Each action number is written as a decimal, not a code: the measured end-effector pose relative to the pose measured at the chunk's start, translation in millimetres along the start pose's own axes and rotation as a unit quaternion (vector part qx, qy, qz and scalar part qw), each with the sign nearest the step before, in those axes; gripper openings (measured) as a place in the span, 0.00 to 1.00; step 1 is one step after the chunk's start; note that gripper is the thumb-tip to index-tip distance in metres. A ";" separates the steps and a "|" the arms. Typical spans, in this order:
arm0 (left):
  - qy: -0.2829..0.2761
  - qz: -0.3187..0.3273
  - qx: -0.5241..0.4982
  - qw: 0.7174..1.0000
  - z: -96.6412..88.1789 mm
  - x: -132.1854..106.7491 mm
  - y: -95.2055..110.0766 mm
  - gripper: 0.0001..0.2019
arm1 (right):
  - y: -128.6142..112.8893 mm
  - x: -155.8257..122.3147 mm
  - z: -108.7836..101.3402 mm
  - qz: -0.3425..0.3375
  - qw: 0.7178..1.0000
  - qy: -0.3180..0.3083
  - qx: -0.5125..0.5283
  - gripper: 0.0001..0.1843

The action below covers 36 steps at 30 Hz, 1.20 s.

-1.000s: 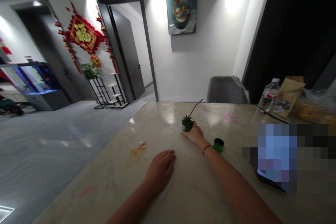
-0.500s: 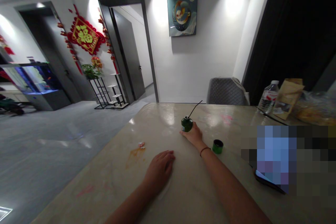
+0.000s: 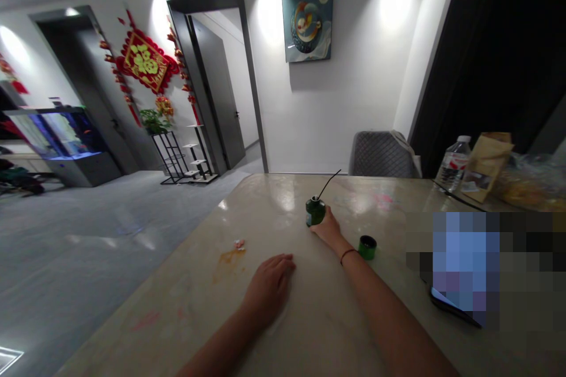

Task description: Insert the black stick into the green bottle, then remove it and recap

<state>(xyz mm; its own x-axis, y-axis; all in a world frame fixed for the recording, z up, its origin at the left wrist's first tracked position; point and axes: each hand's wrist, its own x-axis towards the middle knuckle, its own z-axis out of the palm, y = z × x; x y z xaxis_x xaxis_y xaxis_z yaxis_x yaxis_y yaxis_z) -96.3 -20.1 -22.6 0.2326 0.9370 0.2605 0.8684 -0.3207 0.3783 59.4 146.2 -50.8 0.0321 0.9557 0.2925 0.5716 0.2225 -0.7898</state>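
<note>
A small dark green glass bottle [image 3: 315, 211] stands upright on the table [image 3: 309, 330], with a thin black stick leaning out of its neck to the right. It looks like a reed diffuser bottle with a pale label. My right hand [image 3: 328, 228] is at its right side, thumb low in front and the other fingers partly hidden behind it. To the right of my right wrist sits a round green cap [image 3: 367, 247], its dark hollow side up. My left hand [image 3: 270, 285] lies on the tabletop, palm down, fingers stretched forward, holding nothing.
A small pinkish scrap [image 3: 239, 244] and an orange stain lie left of my left hand. A phone [image 3: 455, 309], partly blurred out, is at right. Behind it stand a water bottle [image 3: 453, 164], a paper bag [image 3: 486, 165] and a plastic bag [image 3: 530, 182]. A grey chair [image 3: 384, 154] is beyond the far edge.
My right thumb has drawn back to the right across the bottle's front, so more of the bottle and its label shows. My left hand has stayed in place.
</note>
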 end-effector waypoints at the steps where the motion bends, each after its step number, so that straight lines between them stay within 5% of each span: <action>1: -0.001 0.000 0.002 1.000 -0.1 -0.2 0.0 0.16 | -0.1 -0.4 0.8 -0.002 1.000 0.011 -0.006 0.36; 7: 0.012 0.006 0.007 1.000 1.1 0.0 0.0 0.14 | -1.5 -1.8 5.2 0.022 0.998 0.063 -0.015 0.41; 13: 0.028 0.010 0.001 1.000 2.7 1.2 1.5 0.12 | 1.1 -1.4 3.2 0.007 0.999 0.024 0.029 0.41; 26: 0.020 0.005 0.012 1.000 2.2 0.9 1.6 0.12 | 2.2 -0.9 2.8 -0.004 0.999 -0.014 -0.049 0.51; 36: 0.027 0.009 0.007 1.000 3.2 0.5 0.8 0.11 | -3.8 -1.5 -0.9 -0.001 0.995 -0.047 -0.093 0.49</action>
<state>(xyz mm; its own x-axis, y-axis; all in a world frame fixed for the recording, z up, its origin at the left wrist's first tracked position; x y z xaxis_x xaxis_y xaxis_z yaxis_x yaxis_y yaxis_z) -94.1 -19.4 -25.1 0.2253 0.9220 0.3149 0.8701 -0.3358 0.3607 58.0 143.7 -47.8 -0.0400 0.9711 0.2352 0.7129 0.1927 -0.6742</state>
